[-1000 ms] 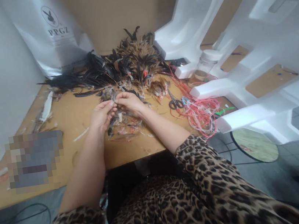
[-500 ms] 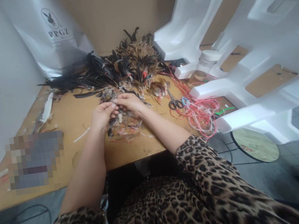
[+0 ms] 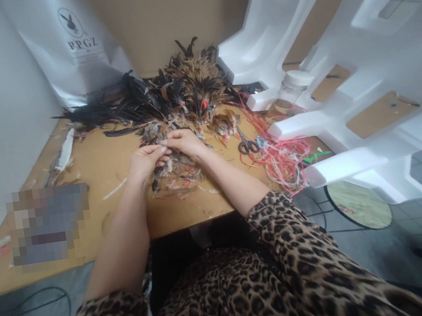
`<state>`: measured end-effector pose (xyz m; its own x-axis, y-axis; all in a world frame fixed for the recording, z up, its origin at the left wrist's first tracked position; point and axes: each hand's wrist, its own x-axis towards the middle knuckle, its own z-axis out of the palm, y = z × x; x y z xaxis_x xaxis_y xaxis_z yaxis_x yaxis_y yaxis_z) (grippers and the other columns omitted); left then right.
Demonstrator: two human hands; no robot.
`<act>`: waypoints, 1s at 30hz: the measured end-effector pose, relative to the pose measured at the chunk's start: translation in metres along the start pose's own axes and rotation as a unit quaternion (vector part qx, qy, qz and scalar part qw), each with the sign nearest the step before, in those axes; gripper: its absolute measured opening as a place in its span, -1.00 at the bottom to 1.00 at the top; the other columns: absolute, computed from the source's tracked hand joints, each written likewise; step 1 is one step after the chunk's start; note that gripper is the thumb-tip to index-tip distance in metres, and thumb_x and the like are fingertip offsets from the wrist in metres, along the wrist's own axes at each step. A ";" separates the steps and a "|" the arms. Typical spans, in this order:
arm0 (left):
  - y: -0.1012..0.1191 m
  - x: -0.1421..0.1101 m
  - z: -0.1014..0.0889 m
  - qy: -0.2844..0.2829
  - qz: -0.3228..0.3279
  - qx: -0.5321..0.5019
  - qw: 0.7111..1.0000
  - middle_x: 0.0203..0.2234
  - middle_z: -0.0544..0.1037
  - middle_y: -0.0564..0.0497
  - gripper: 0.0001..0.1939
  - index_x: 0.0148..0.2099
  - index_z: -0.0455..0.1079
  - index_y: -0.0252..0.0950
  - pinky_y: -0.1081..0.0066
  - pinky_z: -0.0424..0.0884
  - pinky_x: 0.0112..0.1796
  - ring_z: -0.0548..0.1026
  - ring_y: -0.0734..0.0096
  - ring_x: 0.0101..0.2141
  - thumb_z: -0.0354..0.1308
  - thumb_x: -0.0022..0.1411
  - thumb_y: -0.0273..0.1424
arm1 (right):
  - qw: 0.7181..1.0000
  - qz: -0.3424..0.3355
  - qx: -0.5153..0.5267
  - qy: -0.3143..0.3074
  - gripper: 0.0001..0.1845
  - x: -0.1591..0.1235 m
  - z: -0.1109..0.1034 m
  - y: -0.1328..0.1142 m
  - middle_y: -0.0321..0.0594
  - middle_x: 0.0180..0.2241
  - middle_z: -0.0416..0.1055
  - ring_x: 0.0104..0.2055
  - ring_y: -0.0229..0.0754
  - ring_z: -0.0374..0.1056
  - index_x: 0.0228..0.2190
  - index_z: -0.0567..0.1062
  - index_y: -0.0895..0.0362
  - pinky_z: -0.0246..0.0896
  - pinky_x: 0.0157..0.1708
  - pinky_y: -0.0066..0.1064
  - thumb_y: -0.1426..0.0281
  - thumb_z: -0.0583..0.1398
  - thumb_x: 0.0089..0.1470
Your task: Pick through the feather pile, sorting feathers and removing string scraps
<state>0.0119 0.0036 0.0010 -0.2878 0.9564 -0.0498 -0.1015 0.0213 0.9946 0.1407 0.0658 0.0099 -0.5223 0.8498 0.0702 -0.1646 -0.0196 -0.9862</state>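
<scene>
My left hand [image 3: 146, 163] and my right hand [image 3: 184, 144] meet at the fingertips over a loose heap of small brown and grey feathers [image 3: 177, 170] on the table. Thumb and fingers of each hand are pinched together; whatever they grip is too small to make out. Just beyond the hands lie long black feathers [image 3: 110, 114] and a bushy bunch of brown feathers [image 3: 195, 76]. Black-handled scissors [image 3: 247, 145] rest to the right of my right hand, beside a tangle of red and white plastic string [image 3: 284, 161].
White foam packing [image 3: 332, 125] leans over the table's right side, near a clear jar with a white lid [image 3: 297, 83]. A silver bag [image 3: 82, 55] stands at the back left. On the left are a blurred-out flat object [image 3: 51, 222] and a white feather [image 3: 66, 149].
Both hands hold almost the same pinched pose over the feather heap. Only a slight shift of the fingers shows.
</scene>
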 end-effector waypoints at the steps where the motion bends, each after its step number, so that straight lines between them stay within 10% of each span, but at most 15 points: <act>1: 0.000 0.000 0.000 -0.002 -0.003 -0.002 1.000 -0.51 0.57 -0.10 -0.86 -0.43 0.51 -0.41 0.63 0.30 -0.61 0.43 0.60 -0.62 0.29 -0.11 -0.44 | 1.000 -0.004 -0.005 -0.004 -0.69 -0.001 0.000 -0.001 -0.45 -0.69 0.24 -0.62 -0.48 0.08 -0.58 0.39 0.22 -0.05 -0.57 -0.58 0.25 0.33 -0.27; 12: 0.003 0.001 -0.001 0.010 -0.013 -0.059 0.998 -0.58 0.54 -0.02 -0.89 -0.44 0.45 -0.40 0.66 0.27 -0.63 0.41 0.63 -0.64 0.28 -0.09 -0.47 | 0.989 -0.040 -0.139 0.008 -0.76 0.005 -0.023 -0.014 -0.36 -0.58 0.36 -0.58 -0.44 0.12 -0.41 0.50 0.27 0.05 -0.50 -0.54 0.35 0.25 -0.15; 20: -0.001 0.009 -0.008 0.051 0.026 -0.086 0.995 -0.56 0.53 -0.01 -0.89 -0.45 0.43 -0.38 0.67 0.25 -0.63 0.39 0.66 -0.62 0.26 -0.04 -0.43 | 0.849 -0.081 -0.522 -0.015 -0.86 0.005 -0.064 -0.021 -0.27 -0.52 0.46 -0.45 -0.35 0.28 -0.51 0.54 0.23 0.08 -0.37 -0.52 0.46 0.17 -0.13; 30: 0.007 0.004 -0.006 0.084 0.017 -0.100 0.991 -0.55 0.52 0.03 -0.90 -0.46 0.40 -0.35 0.67 0.21 -0.64 0.37 0.68 -0.63 0.24 -0.01 -0.42 | 0.751 -0.067 -0.657 -0.029 -0.77 -0.002 -0.036 -0.017 -0.11 -0.27 0.47 -0.21 -0.12 0.35 -0.33 0.54 0.13 0.14 -0.23 -0.39 0.47 0.11 -0.05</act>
<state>0.0040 0.0059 0.0073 -0.4472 0.8932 -0.0476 -0.2716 -0.0848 0.9587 0.1748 0.0836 0.0215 -0.6163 0.7729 0.1509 0.7282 0.6322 -0.2646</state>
